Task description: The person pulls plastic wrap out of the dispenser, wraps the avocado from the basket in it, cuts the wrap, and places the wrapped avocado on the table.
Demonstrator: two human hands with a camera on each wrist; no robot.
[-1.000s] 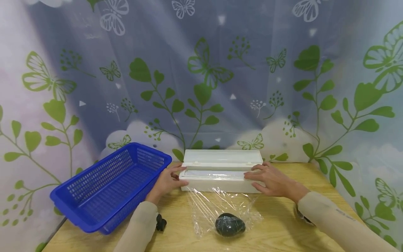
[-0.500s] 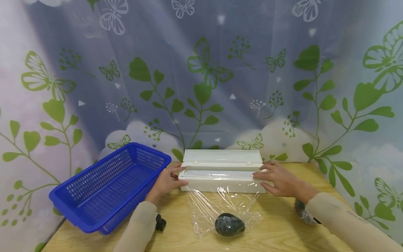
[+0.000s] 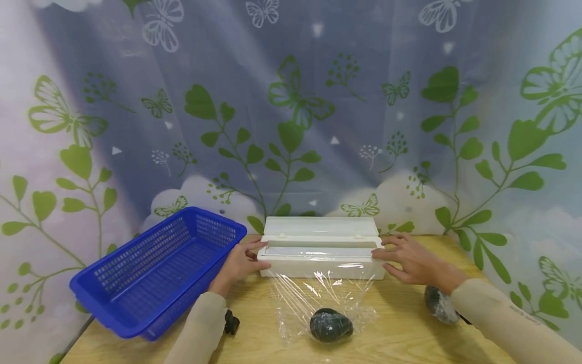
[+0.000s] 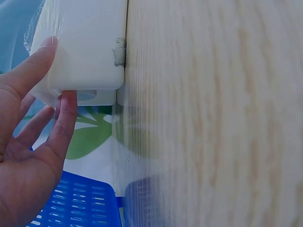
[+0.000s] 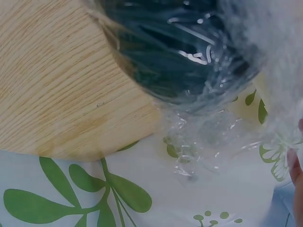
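Note:
My left hand holds the left end of a white cling film dispenser, its lid raised. In the left wrist view, the thumb lies on the dispenser's front and a finger touches its end. My right hand is at the right end, with fingers at the top rim and thumb by the front corner. From the dispenser, clear film runs forward over the table to a dark green avocado. Below my right wrist lies a second avocado wrapped in film, seen close in the right wrist view.
A blue plastic basket stands at the left, close beside my left forearm. A small black object lies by my left sleeve. The wooden table ends at a curtain with leaves and butterflies.
My right hand has slid rightward along the dispenser to its right end, uncovering more of the wrapped avocado. The left hand, dispenser and front avocado have stayed in place.

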